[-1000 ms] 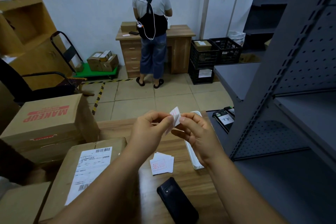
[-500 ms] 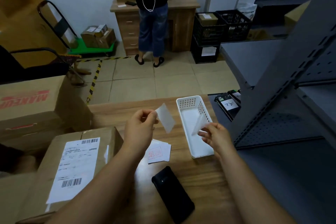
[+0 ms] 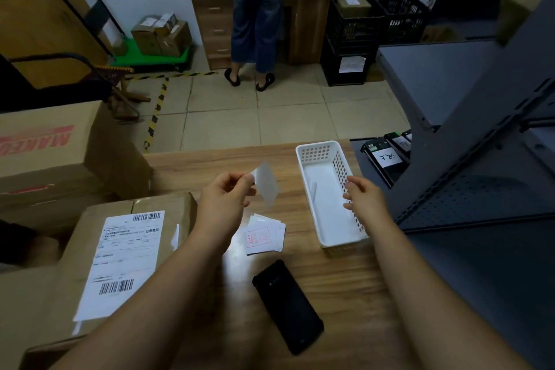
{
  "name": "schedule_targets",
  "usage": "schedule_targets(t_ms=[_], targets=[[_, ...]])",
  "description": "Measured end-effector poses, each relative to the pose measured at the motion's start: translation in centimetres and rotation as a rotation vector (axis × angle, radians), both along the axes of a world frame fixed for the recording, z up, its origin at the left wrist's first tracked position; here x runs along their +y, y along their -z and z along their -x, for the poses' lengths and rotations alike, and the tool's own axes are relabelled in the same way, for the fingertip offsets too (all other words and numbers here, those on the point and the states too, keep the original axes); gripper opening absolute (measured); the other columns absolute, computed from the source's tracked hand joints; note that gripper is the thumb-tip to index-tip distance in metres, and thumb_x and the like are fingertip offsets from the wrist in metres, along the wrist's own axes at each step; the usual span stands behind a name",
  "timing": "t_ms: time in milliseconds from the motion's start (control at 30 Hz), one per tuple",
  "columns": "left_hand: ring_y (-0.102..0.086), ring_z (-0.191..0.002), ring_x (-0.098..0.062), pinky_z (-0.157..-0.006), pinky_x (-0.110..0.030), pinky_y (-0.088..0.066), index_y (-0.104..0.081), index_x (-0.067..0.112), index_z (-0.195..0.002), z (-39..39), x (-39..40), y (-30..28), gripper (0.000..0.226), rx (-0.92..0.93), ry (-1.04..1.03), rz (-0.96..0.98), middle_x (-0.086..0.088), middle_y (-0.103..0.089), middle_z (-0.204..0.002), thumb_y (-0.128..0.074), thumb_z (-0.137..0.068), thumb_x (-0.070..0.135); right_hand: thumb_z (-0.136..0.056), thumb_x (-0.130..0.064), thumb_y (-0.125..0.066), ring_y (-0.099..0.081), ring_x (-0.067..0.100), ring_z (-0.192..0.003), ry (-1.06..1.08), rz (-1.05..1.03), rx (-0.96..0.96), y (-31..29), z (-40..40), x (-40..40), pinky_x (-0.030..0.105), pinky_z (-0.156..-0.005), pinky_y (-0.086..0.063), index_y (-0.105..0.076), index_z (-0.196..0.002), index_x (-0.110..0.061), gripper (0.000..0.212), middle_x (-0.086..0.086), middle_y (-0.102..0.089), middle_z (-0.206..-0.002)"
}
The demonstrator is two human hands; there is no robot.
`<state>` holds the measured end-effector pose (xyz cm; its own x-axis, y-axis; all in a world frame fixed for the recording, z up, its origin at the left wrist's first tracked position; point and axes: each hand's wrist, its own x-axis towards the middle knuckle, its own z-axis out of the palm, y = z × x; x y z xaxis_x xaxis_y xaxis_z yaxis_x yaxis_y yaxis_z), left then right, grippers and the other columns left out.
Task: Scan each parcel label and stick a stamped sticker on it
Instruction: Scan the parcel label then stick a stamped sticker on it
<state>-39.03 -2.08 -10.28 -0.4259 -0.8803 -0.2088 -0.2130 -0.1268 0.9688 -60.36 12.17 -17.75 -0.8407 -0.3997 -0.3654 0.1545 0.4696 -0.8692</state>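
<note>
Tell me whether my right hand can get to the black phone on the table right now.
Probably yes. The right hand hovers open over the white basket, holding nothing, and the black phone lies uncovered on bare table just beside that forearm.

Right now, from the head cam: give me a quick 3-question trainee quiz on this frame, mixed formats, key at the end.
1. True or false: the left hand pinches a peeled sticker above the wooden table.
2. Multiple choice: what does the right hand hover over? A) the black phone B) the white basket C) the parcel label
3. Fill in: the stack of stamped stickers lies on the table between the labelled parcel and the ____.

Key: 1 true; 2 B; 3 white basket
</note>
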Motion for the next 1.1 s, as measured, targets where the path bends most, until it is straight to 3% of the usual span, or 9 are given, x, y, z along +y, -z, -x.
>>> schedule_targets(t_ms=[133,300,367,467,600,767,867,967,1100], targets=[[-0.067,-0.077,-0.007,-0.067,-0.024,-0.049,-0.069,0.014,-0.091,-0.8,-0.5,-0.7,0.008,0.025,-0.013,0.034,0.001,-0.071,-0.084,-0.063,-0.094,0.018,-0.100,-0.020,-0.050,-0.066,0.014,-0.084,-0.055,0.123,-0.056,-4.3,-2.8,-1.3,0.028,-0.074,-0.055,-0.068,-0.111,-0.012,0.022,0.000,-0.071,-0.101],[-0.067,-0.080,-0.010,-0.072,-0.030,-0.051,-0.070,0.020,-0.088,-3.2,-1.4,-2.1,0.009,0.001,-0.040,0.160,0.001,-0.072,-0.086,-0.063,-0.094,0.020,-0.099,-0.017,-0.055,-0.064,0.014,-0.078,-0.351,0.311,-0.301,-9.9,-9.6,-4.7,0.024,-0.065,-0.050,-0.067,-0.103,-0.007,0.016,0.004,-0.071,-0.096],[-0.064,-0.080,-0.009,-0.071,-0.027,-0.050,-0.069,0.023,-0.084,-4.8,-1.8,-2.5,0.011,-0.038,-0.030,0.323,0.004,-0.070,-0.084,-0.064,-0.093,0.019,-0.099,-0.020,-0.056,-0.063,0.017,-0.083,-0.391,0.371,-0.346,-10.8,-12.3,-6.3,0.023,-0.066,-0.050,-0.067,-0.101,-0.010,0.015,0.005,-0.070,-0.100],[-0.057,-0.081,-0.005,-0.071,-0.017,-0.043,-0.070,0.017,-0.085,-7.7,-2.3,-2.8,0.008,-0.154,0.048,0.744,0.006,-0.065,-0.086,-0.065,-0.091,0.019,-0.097,-0.024,-0.060,-0.065,0.020,-0.092,-0.389,0.475,-0.472,-11.5,-16.0,-8.6,0.028,-0.075,-0.052,-0.065,-0.103,-0.010,0.016,0.007,-0.069,-0.101],[-0.053,-0.093,-0.009,-0.083,-0.015,-0.038,-0.074,0.014,-0.096,-11.7,-2.7,-3.2,0.029,-0.234,0.095,0.983,0.002,-0.065,-0.098,-0.062,-0.086,0.039,-0.094,-0.006,-0.060,-0.068,0.019,-0.073,-0.337,0.583,-0.597,-12.2,-20.1,-10.5,0.030,-0.074,-0.056,-0.061,-0.093,-0.007,0.002,0.009,-0.070,-0.080],[-0.050,-0.111,-0.012,-0.095,-0.025,-0.040,-0.067,0.020,-0.115,-18.1,-4.9,-3.8,0.047,-0.331,0.015,0.850,0.007,-0.057,-0.116,-0.077,-0.076,0.045,-0.096,-0.004,-0.055,-0.067,0.015,-0.068,-0.219,0.575,-0.600,-12.7,-22.1,-12.2,0.026,-0.063,-0.054,-0.060,-0.090,-0.010,0.010,0.008,-0.071,-0.078],[-0.055,-0.107,-0.015,-0.094,-0.036,-0.047,-0.069,0.019,-0.107,-21.3,-6.6,-3.8,0.035,-0.317,-0.074,0.770,0.009,-0.058,-0.109,-0.073,-0.081,0.041,-0.096,-0.008,-0.055,-0.067,0.018,-0.074,-0.245,0.550,-0.658,-12.8,-22.2,-12.6,0.024,-0.059,-0.057,-0.061,-0.101,-0.008,0.008,0.011,-0.070,-0.087],[-0.058,-0.103,-0.014,-0.091,-0.040,-0.052,-0.069,0.019,-0.108,-23.3,-7.6,-3.5,0.028,-0.336,-0.079,0.704,0.010,-0.059,-0.106,-0.071,-0.086,0.035,-0.094,-0.009,-0.057,-0.066,0.018,-0.079,-0.256,0.517,-0.668,-12.7,-22.5,-12.8,0.024,-0.062,-0.058,-0.061,-0.117,-0.005,0.024,0.011,-0.069,-0.093],[-0.060,-0.096,-0.013,-0.087,-0.036,-0.053,-0.070,0.019,-0.107,-24.8,-8.3,-2.3,0.021,-0.358,-0.036,0.669,0.010,-0.060,-0.102,-0.070,-0.089,0.030,-0.095,-0.011,-0.057,-0.061,0.013,-0.080,-0.254,0.427,-0.601,-12.5,-23.1,-13.0,0.023,-0.069,-0.047,-0.063,-0.108,-0.008,0.014,0.006,-0.068,-0.093]])
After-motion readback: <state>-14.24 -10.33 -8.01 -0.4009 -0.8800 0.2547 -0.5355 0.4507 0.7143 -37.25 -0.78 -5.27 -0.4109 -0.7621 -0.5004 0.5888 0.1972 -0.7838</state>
